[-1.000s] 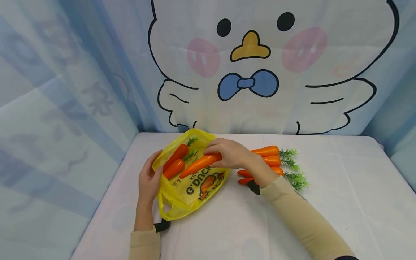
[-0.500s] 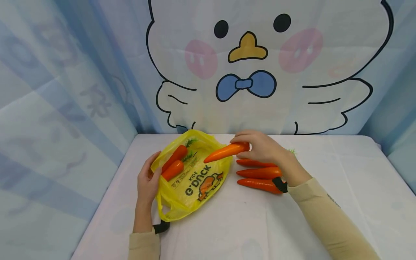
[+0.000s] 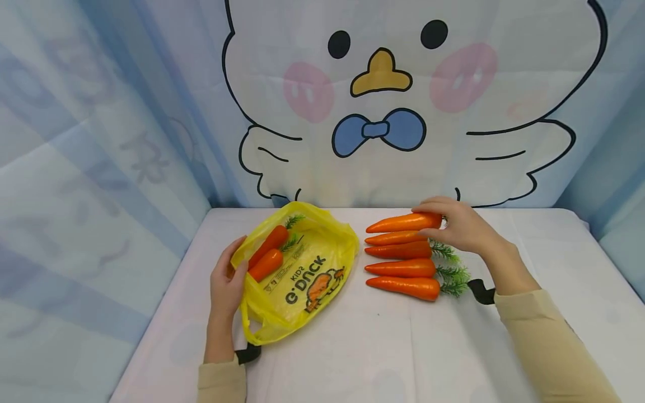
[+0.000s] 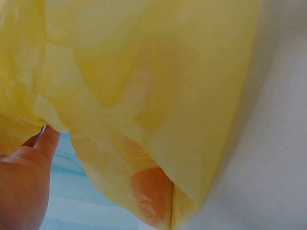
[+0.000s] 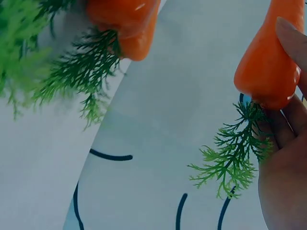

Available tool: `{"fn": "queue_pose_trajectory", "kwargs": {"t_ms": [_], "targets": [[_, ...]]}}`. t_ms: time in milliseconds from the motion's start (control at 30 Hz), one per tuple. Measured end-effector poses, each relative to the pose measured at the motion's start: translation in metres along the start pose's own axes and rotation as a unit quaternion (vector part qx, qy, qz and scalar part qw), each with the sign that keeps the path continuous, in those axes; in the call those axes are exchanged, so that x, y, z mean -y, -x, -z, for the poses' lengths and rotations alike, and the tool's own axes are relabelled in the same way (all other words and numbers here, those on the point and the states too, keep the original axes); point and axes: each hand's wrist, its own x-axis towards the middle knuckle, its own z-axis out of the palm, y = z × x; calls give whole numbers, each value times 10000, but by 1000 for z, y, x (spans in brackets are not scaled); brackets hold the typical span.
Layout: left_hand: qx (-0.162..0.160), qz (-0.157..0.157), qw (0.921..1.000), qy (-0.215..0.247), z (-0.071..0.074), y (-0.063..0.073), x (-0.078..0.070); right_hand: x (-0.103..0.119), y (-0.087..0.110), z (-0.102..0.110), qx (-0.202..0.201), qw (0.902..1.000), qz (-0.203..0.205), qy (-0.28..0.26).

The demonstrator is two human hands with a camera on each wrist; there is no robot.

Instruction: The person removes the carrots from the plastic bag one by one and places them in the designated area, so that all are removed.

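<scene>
My left hand [image 3: 227, 280] holds the left rim of a yellow plastic bag [image 3: 327, 235] that lies with its mouth spread. Two orange carrots [image 3: 266, 265] with green tops are inside the bag, near that hand. At the far end of a row on the right, my right hand [image 3: 463, 226] pinches a carrot [image 3: 398, 223] by its thick end, thumb on one side and fingers on the other. The right wrist view shows this carrot [image 5: 268, 72] with its leafy top hanging free. Nearer me several carrots [image 3: 403, 286] lie side by side, tips toward the bag.
A white cloth covers the table [image 3: 353, 364]. Behind it hangs a curtain [image 3: 393, 173] printed with a cartoon face and a blue bow tie. Another pale blue curtain [image 3: 101, 224] slopes along the left side.
My right hand has moved from above the bag to the right, carrying its carrot to the far end of the row. The left hand stays at the bag's rim.
</scene>
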Motion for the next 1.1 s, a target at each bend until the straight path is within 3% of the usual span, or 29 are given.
{"fn": "queue_pose_trajectory", "kwargs": {"t_ms": [367, 567, 800, 900, 1100], "targets": [[28, -201, 9996, 209, 3, 2, 7, -46, 30, 9, -504, 9979, -212, 360], [35, -267, 9993, 244, 2, 2, 7, -69, 47, 10, -517, 9959, -582, 460], [17, -244, 9996, 170, 2, 1, 8, -90, 64, 12, -572, 9948, -684, 483], [14, -175, 9997, 178, 1, 1, 3, -97, 70, 12, -558, 9941, -800, 479], [20, 22, 10000, 75, 0, 6, -22, -109, 79, 15, -458, 9924, -1068, 407]]}}
